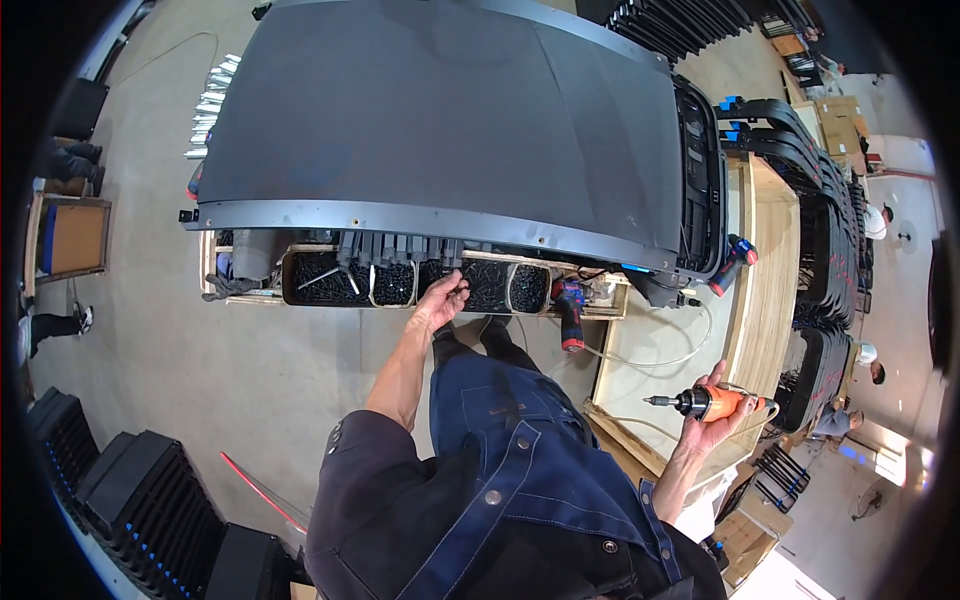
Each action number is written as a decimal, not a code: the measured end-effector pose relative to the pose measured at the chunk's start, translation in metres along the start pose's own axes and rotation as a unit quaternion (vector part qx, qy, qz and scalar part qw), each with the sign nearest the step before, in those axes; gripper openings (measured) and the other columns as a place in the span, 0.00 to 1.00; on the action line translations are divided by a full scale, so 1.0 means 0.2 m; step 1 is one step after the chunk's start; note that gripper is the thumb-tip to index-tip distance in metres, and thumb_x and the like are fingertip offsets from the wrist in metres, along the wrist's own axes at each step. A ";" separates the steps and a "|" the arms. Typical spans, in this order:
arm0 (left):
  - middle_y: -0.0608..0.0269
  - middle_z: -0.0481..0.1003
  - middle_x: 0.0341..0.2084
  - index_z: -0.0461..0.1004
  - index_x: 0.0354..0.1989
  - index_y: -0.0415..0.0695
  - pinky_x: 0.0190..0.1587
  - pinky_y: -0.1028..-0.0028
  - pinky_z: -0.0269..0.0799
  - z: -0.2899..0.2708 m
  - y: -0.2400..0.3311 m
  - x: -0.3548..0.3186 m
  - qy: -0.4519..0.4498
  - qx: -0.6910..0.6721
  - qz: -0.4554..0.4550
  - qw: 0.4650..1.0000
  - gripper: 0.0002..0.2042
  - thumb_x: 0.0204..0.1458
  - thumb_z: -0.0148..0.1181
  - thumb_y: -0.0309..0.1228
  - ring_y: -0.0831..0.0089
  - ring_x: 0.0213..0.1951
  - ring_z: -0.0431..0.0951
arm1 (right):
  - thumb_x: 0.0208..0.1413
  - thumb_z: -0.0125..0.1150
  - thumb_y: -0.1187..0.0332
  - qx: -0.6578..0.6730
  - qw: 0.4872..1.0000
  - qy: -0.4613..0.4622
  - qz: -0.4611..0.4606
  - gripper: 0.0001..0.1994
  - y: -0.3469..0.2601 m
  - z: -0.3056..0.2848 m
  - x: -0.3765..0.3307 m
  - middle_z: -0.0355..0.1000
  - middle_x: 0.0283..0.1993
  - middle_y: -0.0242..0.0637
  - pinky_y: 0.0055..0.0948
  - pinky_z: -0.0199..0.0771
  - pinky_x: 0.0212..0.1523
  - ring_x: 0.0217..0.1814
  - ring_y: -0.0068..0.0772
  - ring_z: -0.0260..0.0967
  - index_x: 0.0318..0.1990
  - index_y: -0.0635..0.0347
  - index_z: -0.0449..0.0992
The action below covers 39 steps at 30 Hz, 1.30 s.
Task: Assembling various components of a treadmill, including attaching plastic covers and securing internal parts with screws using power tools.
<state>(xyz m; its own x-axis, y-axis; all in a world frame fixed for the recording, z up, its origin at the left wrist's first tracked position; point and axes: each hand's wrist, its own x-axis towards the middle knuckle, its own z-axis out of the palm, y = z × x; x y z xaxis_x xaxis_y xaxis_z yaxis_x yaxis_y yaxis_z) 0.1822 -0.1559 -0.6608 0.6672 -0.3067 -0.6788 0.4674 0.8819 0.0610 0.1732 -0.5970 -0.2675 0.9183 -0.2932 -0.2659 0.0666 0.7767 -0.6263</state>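
Observation:
My left hand (pixel 440 301) is at the front edge of the sectioned parts bins, its fingers curled and pinched together over dark small screws (pixel 485 284). What it holds, if anything, is too small to make out. In my right hand (pixel 703 434), off to the right, lies an orange and black power screwdriver (pixel 712 403), its bit pointing left and a thin hose or cord trailing from its rear. Beyond the bins a large dark grey panel (pixel 430 130) with a metal front rail (pixel 400 219) covers the bench. Short dark bars (pixel 385 249) stick out below that rail.
Red and black cordless drills sit beside the bins (pixel 570 315) and at the panel's right corner (pixel 735 265). A wooden frame (pixel 770 240) stands right, near stacked black curved frames (pixel 825 250). Black stacked parts (pixel 150 500) are at lower left. Other people (pixel 868 362) are far right.

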 end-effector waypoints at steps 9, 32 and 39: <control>0.66 0.80 0.43 0.71 0.59 0.45 0.35 0.80 0.76 0.14 0.02 -0.11 -0.062 0.200 0.061 0.976 0.17 0.64 0.58 0.36 0.81 0.34 0.79 | 0.58 0.67 0.57 -0.171 0.984 -0.035 -0.035 0.24 0.11 0.10 -0.04 0.71 0.58 0.57 0.51 0.71 0.59 0.49 0.45 0.74 0.55 0.60 0.68; 0.59 0.80 0.37 0.75 0.47 0.39 0.37 0.76 0.81 0.81 -0.21 -0.70 -0.060 0.174 0.132 0.974 0.12 0.63 0.60 0.35 0.73 0.35 0.82 | 0.58 0.68 0.60 -0.146 0.973 -0.172 0.037 0.25 0.62 0.52 0.04 0.70 0.49 0.39 0.45 0.65 0.65 0.49 0.35 0.71 0.58 0.57 0.66; 0.63 0.80 0.32 0.75 0.48 0.40 0.35 0.76 0.82 1.12 -0.41 -0.75 -0.117 0.075 0.066 0.988 0.12 0.63 0.59 0.35 0.74 0.33 0.82 | 0.57 0.68 0.62 -0.132 0.979 -0.156 0.021 0.23 0.54 0.52 0.13 0.71 0.48 0.39 0.46 0.65 0.66 0.48 0.35 0.71 0.56 0.56 0.68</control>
<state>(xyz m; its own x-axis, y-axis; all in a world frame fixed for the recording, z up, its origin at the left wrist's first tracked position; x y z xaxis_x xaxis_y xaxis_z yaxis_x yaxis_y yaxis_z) 0.1740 -0.2617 -0.3998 0.8361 -0.2822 -0.4705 0.4362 0.8620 0.2582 0.2442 -0.4622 -0.2658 0.9953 -0.0469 -0.0845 -0.0393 0.6018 -0.7977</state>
